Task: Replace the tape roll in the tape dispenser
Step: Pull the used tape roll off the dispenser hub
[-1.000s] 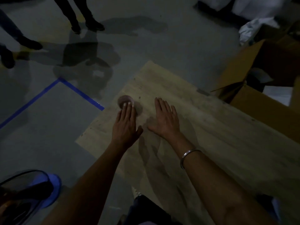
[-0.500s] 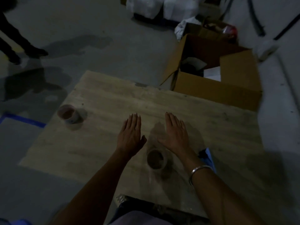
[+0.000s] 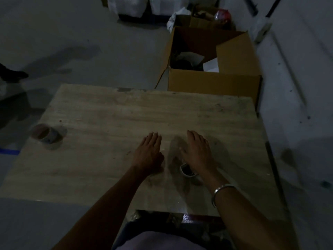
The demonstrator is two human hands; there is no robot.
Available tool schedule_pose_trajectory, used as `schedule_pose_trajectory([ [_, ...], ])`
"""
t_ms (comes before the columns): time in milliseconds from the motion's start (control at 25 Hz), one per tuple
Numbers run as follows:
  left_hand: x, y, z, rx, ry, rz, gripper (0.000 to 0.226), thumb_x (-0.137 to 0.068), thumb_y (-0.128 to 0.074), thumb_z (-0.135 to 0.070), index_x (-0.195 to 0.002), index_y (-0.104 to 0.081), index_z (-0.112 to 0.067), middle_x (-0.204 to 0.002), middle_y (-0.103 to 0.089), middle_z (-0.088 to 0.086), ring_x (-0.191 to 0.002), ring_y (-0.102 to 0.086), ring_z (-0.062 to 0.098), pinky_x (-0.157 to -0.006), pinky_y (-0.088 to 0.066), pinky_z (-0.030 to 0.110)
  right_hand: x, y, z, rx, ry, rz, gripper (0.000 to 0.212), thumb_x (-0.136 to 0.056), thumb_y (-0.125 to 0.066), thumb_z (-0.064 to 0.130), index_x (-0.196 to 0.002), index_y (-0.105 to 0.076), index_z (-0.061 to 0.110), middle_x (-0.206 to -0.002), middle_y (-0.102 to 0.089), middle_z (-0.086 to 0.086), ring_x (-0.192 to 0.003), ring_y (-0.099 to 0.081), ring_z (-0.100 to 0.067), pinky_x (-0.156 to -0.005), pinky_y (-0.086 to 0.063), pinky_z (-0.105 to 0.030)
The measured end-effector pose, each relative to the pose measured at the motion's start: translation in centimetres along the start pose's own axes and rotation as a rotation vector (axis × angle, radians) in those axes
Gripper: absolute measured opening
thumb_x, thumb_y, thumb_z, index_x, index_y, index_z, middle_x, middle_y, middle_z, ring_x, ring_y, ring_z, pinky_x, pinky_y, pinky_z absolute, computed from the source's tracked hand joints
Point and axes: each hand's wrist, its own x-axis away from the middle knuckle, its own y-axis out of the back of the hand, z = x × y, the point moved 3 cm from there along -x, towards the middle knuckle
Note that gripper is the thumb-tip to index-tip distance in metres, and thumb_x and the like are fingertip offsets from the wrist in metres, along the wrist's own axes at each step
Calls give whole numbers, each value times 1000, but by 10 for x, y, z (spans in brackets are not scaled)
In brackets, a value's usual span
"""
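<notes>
While both hands, left hand [image 3: 148,153] and right hand [image 3: 197,150], rest flat mid-frame with fingers together, holding nothing, they seemingly await starting; a roll [image 3: 187,170] lies under the right wrist.

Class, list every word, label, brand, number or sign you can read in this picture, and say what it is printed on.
None can be read.
Cardboard box: plain sides, no print visible.
White papers inside the box: too dark and small to show any writing.
Tape roll at the table's left: no label visible.
Red-topped item behind the box: blurred, nothing legible.
</notes>
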Motion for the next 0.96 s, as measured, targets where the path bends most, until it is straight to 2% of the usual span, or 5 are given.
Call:
schedule_pose_trajectory([
  [280,-5,-16,-35,72,-160,-24,67,-99,-41,-38,-153,-22,-5,-162,-18,16,-151,-11,28,-123,-14,39,15,-12,-32,-78,-170,-21,47,-86,-63,19,-132,-57,7,-130,-59,-14,-120,-54,-37,-99,-44,-46],
  [400,-12,-22,-47,142,-200,-41,64,-98,-47,-35,-151,-29,-4,-160,-25,16,-150,-17,29,-120,-17,37,24,-20,-41,-105,-246,-63,49,-82,-66,15,-129,-60,7,-125,-62,-15,-116,-57,-39,-96,-47,-48],
  [640,-8,-25,-63,196,-221,-57,61,-101,-43,-37,-152,-28,-7,-161,-24,14,-149,-18,27,-118,-19,33,36,-34,-53,-140,-282,-107,51,-81,-65,14,-132,-58,10,-126,-63,-14,-114,-58,-38,-94,-48,-49],
  [840,-9,-52,-73,423,-44,-76,57,-92,-57,-44,-139,-49,-12,-137,-55,12,-121,-53,28,-95,-44,37,42,-49,-68,-218,-303,-159,46,-86,-66,17,-131,-59,8,-128,-63,-15,-117,-57,-36,-96,-48,-46],
  [960,-18,-75,-77,587,84,-97,54,-88,-62,-47,-131,-57,-15,-121,-63,8,-100,-63,22,-79,-51,32,38,-66,-77,-348,-348,-209,41,-85,-64,16,-125,-62,8,-120,-66,-13,-109,-60,-33,-87,-49,-39],
])
